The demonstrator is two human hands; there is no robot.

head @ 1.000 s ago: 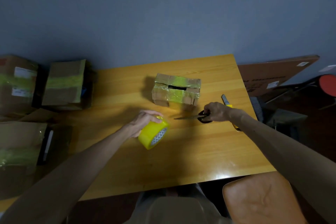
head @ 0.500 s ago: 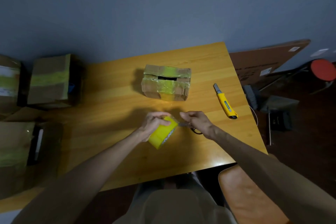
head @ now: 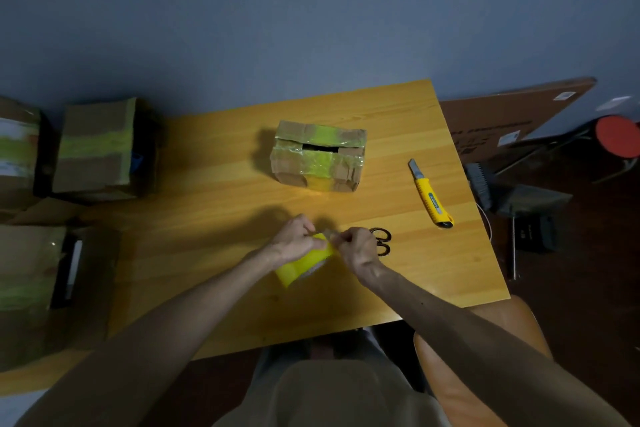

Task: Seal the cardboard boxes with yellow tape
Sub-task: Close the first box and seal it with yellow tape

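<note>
A small cardboard box (head: pixel 317 156) wrapped in bands of yellow tape stands in the middle of the wooden table (head: pixel 214 218), with a dark gap in its top. In front of it my left hand (head: pixel 294 241) grips a yellow tape roll (head: pixel 301 265) just above the table. My right hand (head: pixel 358 246) pinches at the roll's upper edge, fingers closed on the tape end. Black-handled scissors (head: pixel 382 241) lie on the table right behind my right hand.
A yellow utility knife (head: pixel 431 196) lies near the table's right edge. Taped cardboard boxes (head: pixel 97 149) stand at the left, with more boxes (head: pixel 24 270) nearer me. A flat carton (head: pixel 509 118) leans at the right; an orange chair seat (head: pixel 485 357) sits below the table edge.
My right hand left the scissors lying on the table and came to the tape roll. It now pinches at the roll's edge, which my left hand holds.
</note>
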